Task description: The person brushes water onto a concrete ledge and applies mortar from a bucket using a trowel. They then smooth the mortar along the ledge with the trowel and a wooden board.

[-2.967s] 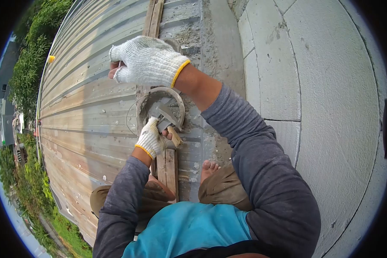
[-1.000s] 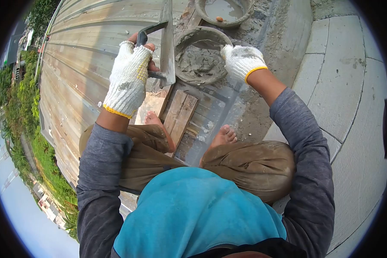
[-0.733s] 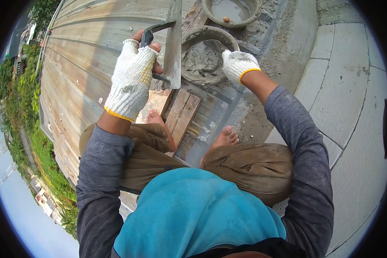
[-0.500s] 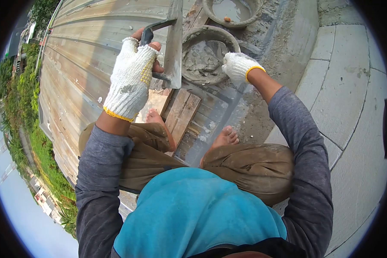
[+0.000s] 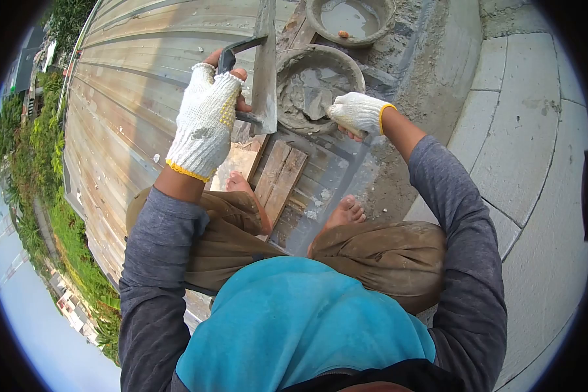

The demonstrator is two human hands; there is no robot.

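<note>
My left hand (image 5: 206, 114), in a white knit glove with bare fingertips, is closed around the black handle of a plastering trowel (image 5: 265, 78). Its long flat metal blade is held on edge, left of a round bucket of wet mortar (image 5: 300, 88). At that bucket's right rim, my gloved right hand (image 5: 359, 112) grips a small pointing trowel (image 5: 317, 103). The small blade lies over the grey mortar inside; most of its handle is hidden by the fist.
A second bucket (image 5: 351, 23) with greyish water and a small brown lump stands beyond. Corrugated metal roofing (image 5: 137, 85) slopes off to the left. Pale block wall (image 5: 516, 130) rises on the right. Short wooden boards (image 5: 281, 170) lie by my bare feet.
My right hand has turned and lowered slightly, bringing the small trowel's blade into sight over the mortar. My left hand still holds the plastering trowel, almost unmoved.
</note>
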